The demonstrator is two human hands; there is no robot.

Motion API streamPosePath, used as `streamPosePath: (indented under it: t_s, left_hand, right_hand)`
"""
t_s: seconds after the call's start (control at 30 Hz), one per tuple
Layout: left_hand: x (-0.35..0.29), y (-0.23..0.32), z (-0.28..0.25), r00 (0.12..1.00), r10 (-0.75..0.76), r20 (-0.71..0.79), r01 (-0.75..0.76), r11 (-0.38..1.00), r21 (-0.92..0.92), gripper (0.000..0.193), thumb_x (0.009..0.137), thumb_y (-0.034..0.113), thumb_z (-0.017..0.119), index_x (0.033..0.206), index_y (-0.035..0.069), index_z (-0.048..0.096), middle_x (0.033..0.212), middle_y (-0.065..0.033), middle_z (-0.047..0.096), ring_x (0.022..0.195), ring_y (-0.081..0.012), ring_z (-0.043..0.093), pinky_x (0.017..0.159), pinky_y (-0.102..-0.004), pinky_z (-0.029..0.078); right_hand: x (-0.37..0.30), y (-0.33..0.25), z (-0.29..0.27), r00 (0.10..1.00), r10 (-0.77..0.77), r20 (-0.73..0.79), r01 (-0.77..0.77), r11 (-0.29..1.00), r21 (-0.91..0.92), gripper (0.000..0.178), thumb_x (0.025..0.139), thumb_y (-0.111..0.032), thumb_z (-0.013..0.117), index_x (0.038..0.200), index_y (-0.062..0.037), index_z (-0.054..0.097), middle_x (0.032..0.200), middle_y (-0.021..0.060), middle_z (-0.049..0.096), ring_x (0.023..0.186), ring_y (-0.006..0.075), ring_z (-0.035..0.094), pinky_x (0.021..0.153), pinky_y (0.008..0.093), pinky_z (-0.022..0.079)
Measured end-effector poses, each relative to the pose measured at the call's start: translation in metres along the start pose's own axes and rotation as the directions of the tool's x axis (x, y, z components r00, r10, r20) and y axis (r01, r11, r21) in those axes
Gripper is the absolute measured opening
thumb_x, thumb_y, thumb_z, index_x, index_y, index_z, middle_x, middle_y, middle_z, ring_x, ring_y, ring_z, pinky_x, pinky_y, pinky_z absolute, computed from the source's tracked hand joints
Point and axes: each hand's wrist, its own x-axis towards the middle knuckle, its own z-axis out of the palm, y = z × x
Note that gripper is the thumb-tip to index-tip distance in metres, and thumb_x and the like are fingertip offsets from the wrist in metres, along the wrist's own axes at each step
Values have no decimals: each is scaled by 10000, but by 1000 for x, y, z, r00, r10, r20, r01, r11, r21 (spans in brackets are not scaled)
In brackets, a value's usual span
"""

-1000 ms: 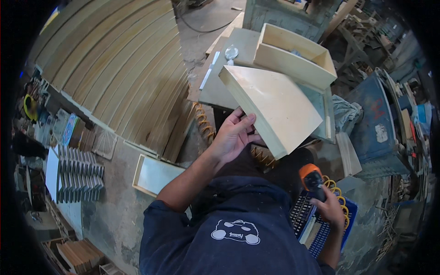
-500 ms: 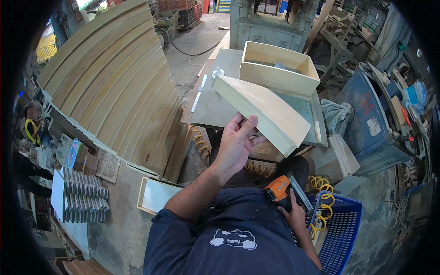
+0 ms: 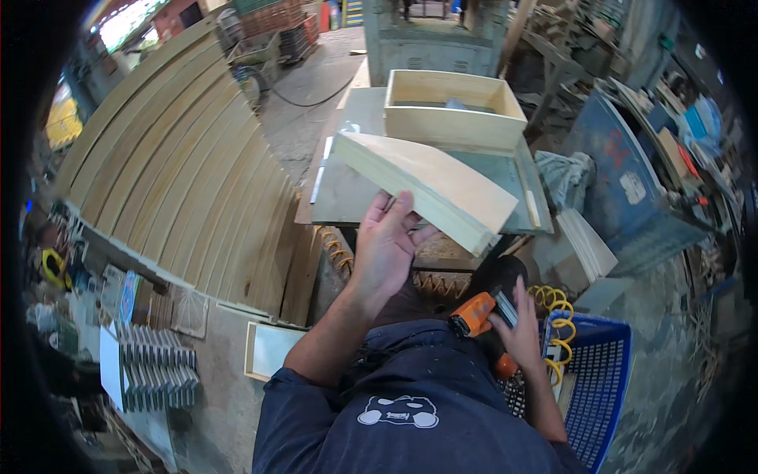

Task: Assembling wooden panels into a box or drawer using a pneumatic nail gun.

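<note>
My left hand (image 3: 388,237) grips a pale wooden box (image 3: 434,186) by its near long side, thumb on top and fingers around the edge. The box is held tilted above the worktable (image 3: 347,186), its flat plywood panel facing up. At my lap, my right hand (image 3: 521,328) is open, fingers stretched out beside an orange nail gun (image 3: 474,314). The thumb is close to the gun; whether it touches cannot be made out. An open-topped wooden box (image 3: 458,122) stands at the far side of the table.
Stacked curved wooden boards (image 3: 174,182) rise on the left. A blue plastic basket (image 3: 600,387) with a yellow coiled hose (image 3: 562,324) stands at my right. Beyond are a blue metal cabinet (image 3: 632,182) and a grey cloth (image 3: 564,178). A white-bottomed tray (image 3: 268,350) lies at left.
My right hand has opened from around the nail gun and its fingers have risen. The left hand still holds the wooden box, and the view has shifted slightly.
</note>
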Motion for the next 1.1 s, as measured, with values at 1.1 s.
streamPosePath:
  t_s: [1.1]
  left_hand:
    - [36, 48, -164, 985, -93, 147, 169, 702, -692, 320, 968, 47, 334, 1195, -158, 427, 1104, -334, 561, 978, -386, 629, 802, -398, 597]
  right_hand:
    - [153, -78, -38, 805, -562, -191, 543, 827, -145, 851, 648, -230, 818, 1373, -99, 392, 1103, 59, 627, 1056, 262, 570, 975, 415, 422]
